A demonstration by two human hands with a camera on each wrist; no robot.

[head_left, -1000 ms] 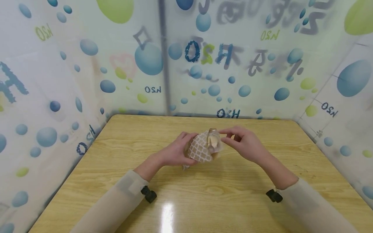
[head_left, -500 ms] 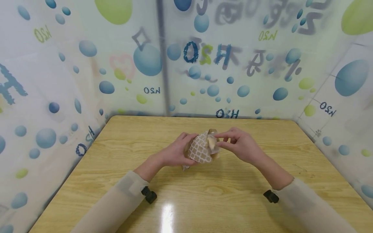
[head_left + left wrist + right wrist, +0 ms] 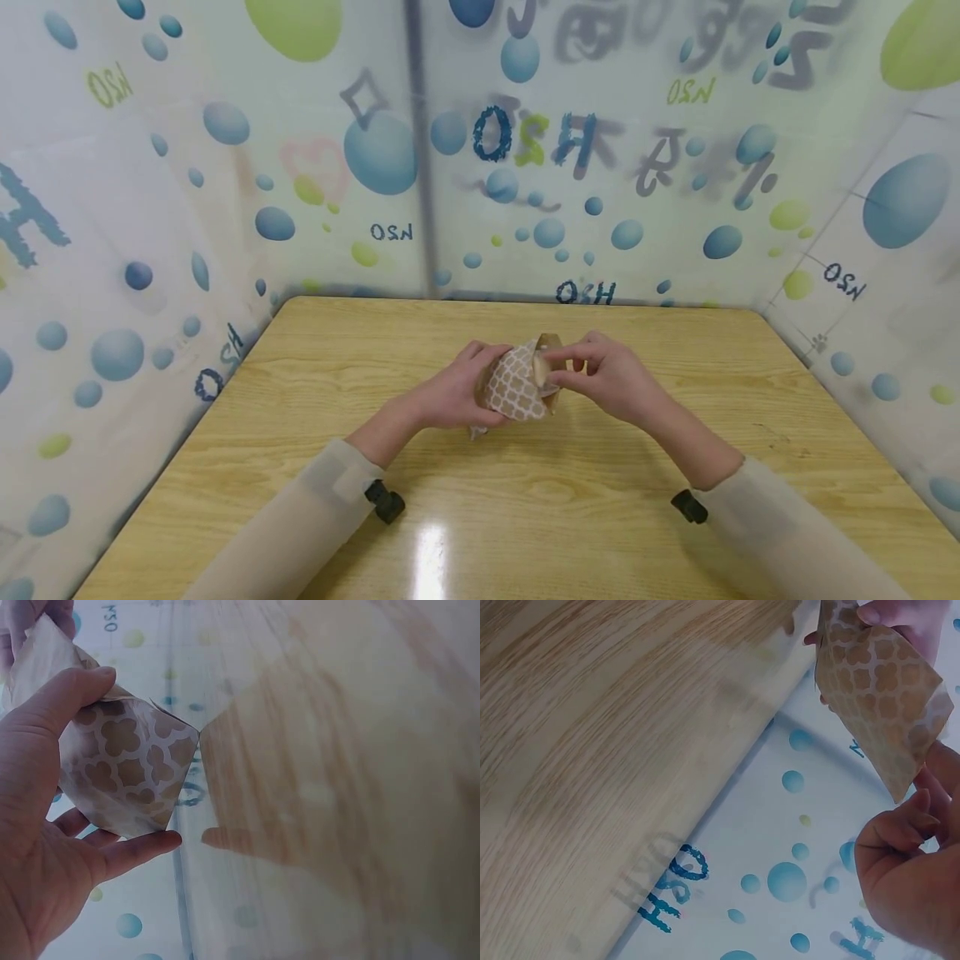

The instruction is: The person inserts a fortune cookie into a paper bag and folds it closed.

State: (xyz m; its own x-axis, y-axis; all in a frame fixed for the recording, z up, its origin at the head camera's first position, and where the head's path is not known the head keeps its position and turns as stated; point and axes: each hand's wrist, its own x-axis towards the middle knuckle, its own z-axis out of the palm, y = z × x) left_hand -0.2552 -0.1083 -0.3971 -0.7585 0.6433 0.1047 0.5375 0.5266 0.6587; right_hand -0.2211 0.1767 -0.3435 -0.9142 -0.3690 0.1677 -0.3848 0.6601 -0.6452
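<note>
Head view: above the table (image 3: 450, 508), the left hand (image 3: 456, 392) curls round a patterned paper bag (image 3: 513, 387); the right hand (image 3: 606, 377), thumb and forefinger pinching a pale packet (image 3: 541, 370), has moved inward to the bag's mouth since one second ago. Left wrist: thumb and fingers embrace the bag. Right wrist: right fingertips partly hidden.

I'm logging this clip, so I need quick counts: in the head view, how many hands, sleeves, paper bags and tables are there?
Hands: 2, left hand and right hand
Sleeves: 2, left sleeve and right sleeve
Paper bag: 1
Table: 1
Total: 6
</note>
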